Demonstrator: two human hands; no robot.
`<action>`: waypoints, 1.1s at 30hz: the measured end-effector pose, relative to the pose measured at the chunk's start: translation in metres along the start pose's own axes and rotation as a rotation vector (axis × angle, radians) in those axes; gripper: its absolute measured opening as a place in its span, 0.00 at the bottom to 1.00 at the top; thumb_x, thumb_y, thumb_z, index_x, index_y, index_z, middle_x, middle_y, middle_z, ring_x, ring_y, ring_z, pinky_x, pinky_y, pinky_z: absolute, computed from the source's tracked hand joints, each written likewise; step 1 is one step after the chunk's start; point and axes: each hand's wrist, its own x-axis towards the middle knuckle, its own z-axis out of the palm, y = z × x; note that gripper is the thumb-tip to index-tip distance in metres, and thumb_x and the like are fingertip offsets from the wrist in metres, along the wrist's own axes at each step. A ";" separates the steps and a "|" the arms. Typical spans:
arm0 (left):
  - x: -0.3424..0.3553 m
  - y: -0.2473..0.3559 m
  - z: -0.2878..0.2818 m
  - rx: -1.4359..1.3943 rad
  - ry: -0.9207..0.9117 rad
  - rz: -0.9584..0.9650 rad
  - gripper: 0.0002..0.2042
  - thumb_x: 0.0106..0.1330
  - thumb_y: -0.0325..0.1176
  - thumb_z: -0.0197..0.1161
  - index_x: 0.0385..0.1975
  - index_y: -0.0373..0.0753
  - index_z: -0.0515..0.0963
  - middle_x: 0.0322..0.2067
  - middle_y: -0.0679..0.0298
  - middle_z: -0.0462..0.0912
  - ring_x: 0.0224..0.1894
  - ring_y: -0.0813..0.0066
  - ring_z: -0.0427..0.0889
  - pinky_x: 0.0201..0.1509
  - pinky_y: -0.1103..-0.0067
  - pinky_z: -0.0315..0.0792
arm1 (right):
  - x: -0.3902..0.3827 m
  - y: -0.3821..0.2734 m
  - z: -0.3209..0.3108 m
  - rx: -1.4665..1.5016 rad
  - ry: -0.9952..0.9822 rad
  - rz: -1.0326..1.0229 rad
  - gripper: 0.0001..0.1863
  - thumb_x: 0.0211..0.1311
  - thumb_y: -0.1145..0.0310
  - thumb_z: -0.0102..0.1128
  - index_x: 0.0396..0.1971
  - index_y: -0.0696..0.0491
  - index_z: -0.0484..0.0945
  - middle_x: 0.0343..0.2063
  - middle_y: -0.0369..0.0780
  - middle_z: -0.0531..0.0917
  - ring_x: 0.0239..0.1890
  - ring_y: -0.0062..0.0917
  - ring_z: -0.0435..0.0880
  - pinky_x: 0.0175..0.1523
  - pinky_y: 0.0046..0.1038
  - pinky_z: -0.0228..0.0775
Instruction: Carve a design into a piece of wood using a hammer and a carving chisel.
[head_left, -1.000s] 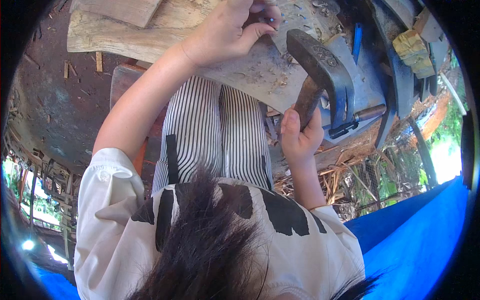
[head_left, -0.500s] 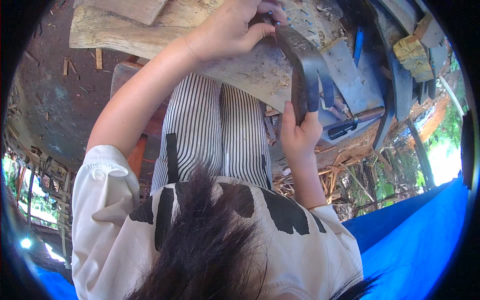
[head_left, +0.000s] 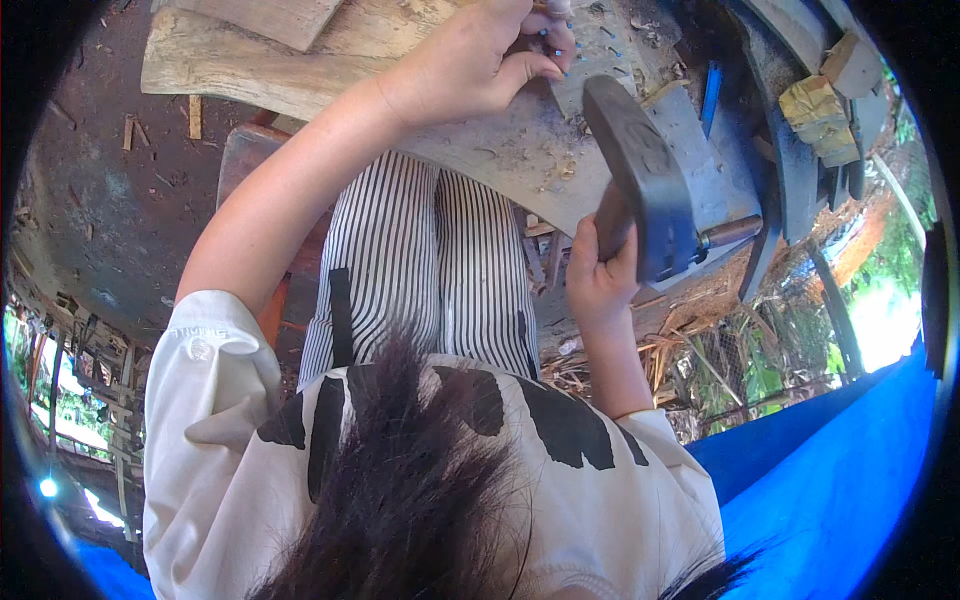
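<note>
My right hand (head_left: 605, 270) is wrapped round the handle of a dark claw hammer (head_left: 645, 170). Its black head is raised above the work surface, and the handle is partly hidden behind the head. Over a flat grey board (head_left: 500, 160), my left hand (head_left: 510, 55) is closed with the thumb and fingers pinched together. Small blue points show at those fingertips, but what they hold is too small to make out. Several small blue nails (head_left: 615, 50) show on the surface just right of the left hand.
A long pale plank (head_left: 230, 65) lies at the far left. To the right are a blue strip (head_left: 712, 100), a tool with a brown handle (head_left: 730, 232), a yellowish wood block (head_left: 815, 110) and curved dark pieces (head_left: 795, 185). Blue sheeting (head_left: 830, 450) spreads at lower right.
The hammer head has come up and to the right, away from the left fingertips, with my right hand still round its handle. My left hand has shifted slightly right and stays pinched.
</note>
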 end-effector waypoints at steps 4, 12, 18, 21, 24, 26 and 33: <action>0.000 -0.001 -0.001 0.035 0.037 0.089 0.23 0.59 0.10 0.54 0.47 0.38 0.54 0.38 0.58 0.66 0.39 0.72 0.79 0.43 0.78 0.75 | 0.002 -0.002 0.003 -0.024 -0.051 0.130 0.21 0.58 0.73 0.65 0.51 0.63 0.74 0.29 0.48 0.84 0.26 0.35 0.85 0.31 0.32 0.74; -0.001 0.005 0.000 0.015 0.012 0.014 0.23 0.59 0.10 0.54 0.47 0.39 0.53 0.38 0.59 0.66 0.41 0.73 0.78 0.45 0.78 0.74 | 0.003 0.004 -0.002 0.047 -0.122 0.224 0.21 0.59 0.73 0.66 0.50 0.66 0.73 0.29 0.47 0.84 0.27 0.33 0.86 0.34 0.29 0.76; -0.001 0.004 0.000 0.007 0.017 -0.003 0.23 0.60 0.10 0.54 0.47 0.39 0.53 0.38 0.59 0.67 0.41 0.72 0.78 0.44 0.78 0.75 | 0.007 0.002 -0.002 0.040 0.019 0.032 0.21 0.60 0.74 0.63 0.53 0.62 0.73 0.28 0.45 0.84 0.29 0.35 0.87 0.34 0.30 0.76; 0.000 0.009 -0.002 0.014 0.004 0.000 0.23 0.60 0.10 0.54 0.48 0.39 0.53 0.37 0.58 0.67 0.41 0.72 0.79 0.44 0.77 0.76 | 0.004 0.009 -0.007 0.005 -0.167 0.137 0.21 0.60 0.74 0.62 0.53 0.62 0.73 0.30 0.47 0.85 0.31 0.36 0.87 0.36 0.31 0.77; 0.001 0.015 -0.002 -0.077 -0.015 -0.062 0.20 0.62 0.12 0.52 0.47 0.39 0.54 0.37 0.58 0.68 0.42 0.72 0.78 0.45 0.77 0.75 | 0.008 0.011 -0.003 -0.006 0.078 -0.156 0.21 0.60 0.73 0.62 0.53 0.62 0.73 0.31 0.49 0.84 0.32 0.36 0.87 0.38 0.32 0.77; -0.004 0.017 -0.005 -0.078 -0.024 -0.077 0.16 0.65 0.14 0.50 0.47 0.38 0.55 0.37 0.59 0.69 0.42 0.72 0.78 0.46 0.78 0.74 | 0.010 -0.009 -0.005 0.052 -0.169 0.323 0.21 0.60 0.72 0.62 0.53 0.63 0.74 0.32 0.49 0.84 0.32 0.37 0.87 0.39 0.30 0.77; -0.011 0.018 0.005 0.218 0.042 -0.024 0.26 0.60 0.16 0.62 0.52 0.39 0.54 0.40 0.56 0.77 0.45 0.70 0.82 0.56 0.72 0.71 | -0.021 0.009 -0.020 0.103 0.014 0.242 0.14 0.70 0.71 0.53 0.51 0.61 0.72 0.30 0.35 0.81 0.28 0.16 0.78 0.34 0.20 0.72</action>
